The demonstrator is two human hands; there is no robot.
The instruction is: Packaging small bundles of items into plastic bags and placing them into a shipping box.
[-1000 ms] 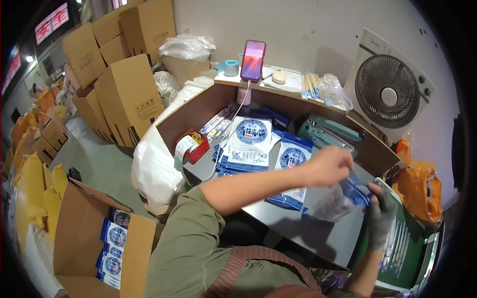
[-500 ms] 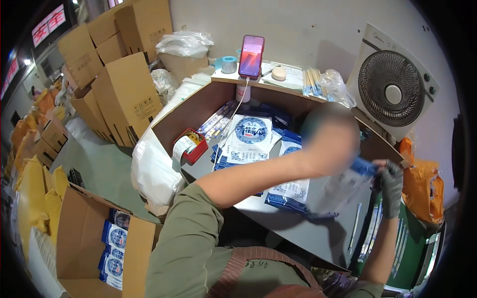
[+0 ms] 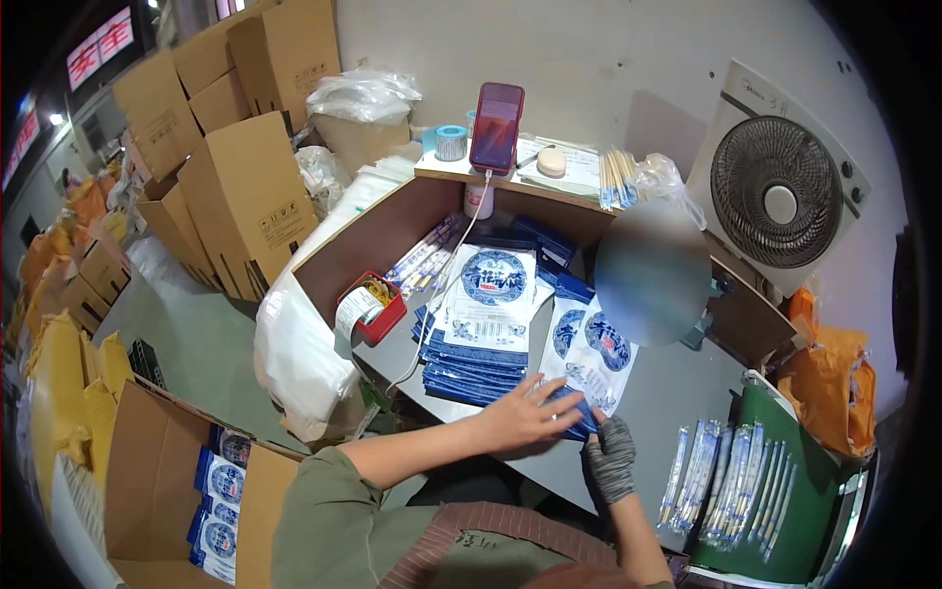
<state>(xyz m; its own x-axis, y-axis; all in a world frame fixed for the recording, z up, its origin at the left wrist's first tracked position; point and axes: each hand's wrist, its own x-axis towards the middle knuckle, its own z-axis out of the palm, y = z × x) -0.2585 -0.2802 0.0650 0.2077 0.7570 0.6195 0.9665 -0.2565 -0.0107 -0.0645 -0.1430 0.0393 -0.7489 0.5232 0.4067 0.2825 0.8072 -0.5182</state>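
My left hand [image 3: 535,417], a ring on one finger, lies with fingers spread over the lower end of a white pouch with blue print [image 3: 606,358]. My right hand [image 3: 610,459], in a grey fingerless glove, pinches that pouch's blue bottom edge. Beneath it lie more pouches of the same kind, partly covered. Just left is a thick stack of matching pouches [image 3: 491,319], blue edges toward me. To the right, several slim clear-and-blue wrapped sticks [image 3: 736,481] lie in rows, mostly on a green surface [image 3: 795,550].
A red box [image 3: 385,322] with small yellowish items stands left of the stack. A charging phone [image 3: 497,128] is on the shelf, its white cable hanging across the desk. A fan [image 3: 775,191] stands back right. An open carton [image 3: 265,510] at lower left holds pouches. A blurred disc covers part of the desk.
My left arm has drawn back from the far right and come down. My right hand has moved left and down with the pouch, now on the other pouches. The wrapped sticks are uncovered.
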